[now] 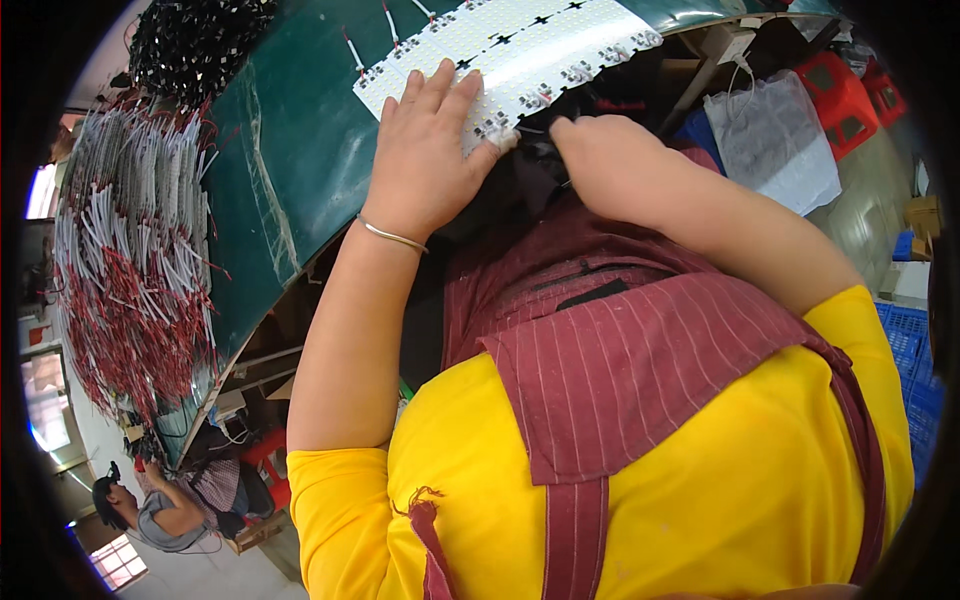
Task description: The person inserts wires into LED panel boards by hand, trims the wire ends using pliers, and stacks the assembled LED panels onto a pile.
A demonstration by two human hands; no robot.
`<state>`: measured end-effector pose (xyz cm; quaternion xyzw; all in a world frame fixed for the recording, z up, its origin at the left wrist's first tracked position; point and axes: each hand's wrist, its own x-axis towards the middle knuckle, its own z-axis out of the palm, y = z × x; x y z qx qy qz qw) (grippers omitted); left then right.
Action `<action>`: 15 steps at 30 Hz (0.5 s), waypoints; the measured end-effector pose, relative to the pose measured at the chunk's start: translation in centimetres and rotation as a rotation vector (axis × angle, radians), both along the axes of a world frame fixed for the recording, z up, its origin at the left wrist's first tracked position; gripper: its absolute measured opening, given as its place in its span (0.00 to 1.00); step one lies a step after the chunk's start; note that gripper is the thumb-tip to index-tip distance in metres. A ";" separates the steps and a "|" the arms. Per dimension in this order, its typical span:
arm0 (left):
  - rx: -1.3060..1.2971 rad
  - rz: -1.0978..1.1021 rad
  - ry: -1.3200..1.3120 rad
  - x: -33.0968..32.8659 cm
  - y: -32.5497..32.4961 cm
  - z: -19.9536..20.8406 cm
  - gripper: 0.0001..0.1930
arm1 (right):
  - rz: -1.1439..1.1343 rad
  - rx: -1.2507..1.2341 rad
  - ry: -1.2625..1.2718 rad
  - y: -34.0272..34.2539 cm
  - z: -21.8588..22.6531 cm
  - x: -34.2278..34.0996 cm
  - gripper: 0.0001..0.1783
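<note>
A white circuit board panel (545, 50) with rows of small components lies at the near edge of the green-topped table. Short white leads with red tips stick up along its far left side. My left hand (428, 135) rests flat on the panel's left part, fingers stretched out, its thumb at the near edge with a white wrapping on the tip. Just off that edge, right of the left thumb, my right hand (612, 165) is closed with its fingers curled under. What it holds, if anything, is hidden; a thin, dark-looking piece shows beside its fingertips.
A thick bundle of white, red-ended wires (135, 250) hangs over the green table (300, 130) on the left, with a black heap (200, 50) behind. At right are a whitish bag (775, 145), red stools (840, 100) and blue crates (908, 345). Another person (165, 505) sits at lower left.
</note>
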<state>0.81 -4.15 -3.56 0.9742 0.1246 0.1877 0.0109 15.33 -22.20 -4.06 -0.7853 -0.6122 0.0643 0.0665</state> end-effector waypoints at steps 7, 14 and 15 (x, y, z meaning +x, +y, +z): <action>-0.015 -0.045 0.045 -1.5 0.8 0.8 0.41 | -0.005 -0.043 -0.021 -0.8 0.2 1.3 0.15; 0.025 0.025 0.145 -2.3 -0.3 2.6 0.45 | -0.056 0.272 -0.107 -4.3 0.6 1.7 0.18; -0.034 -0.015 0.121 -2.0 -0.5 2.3 0.45 | -0.017 0.260 -0.128 -4.0 0.9 1.3 0.16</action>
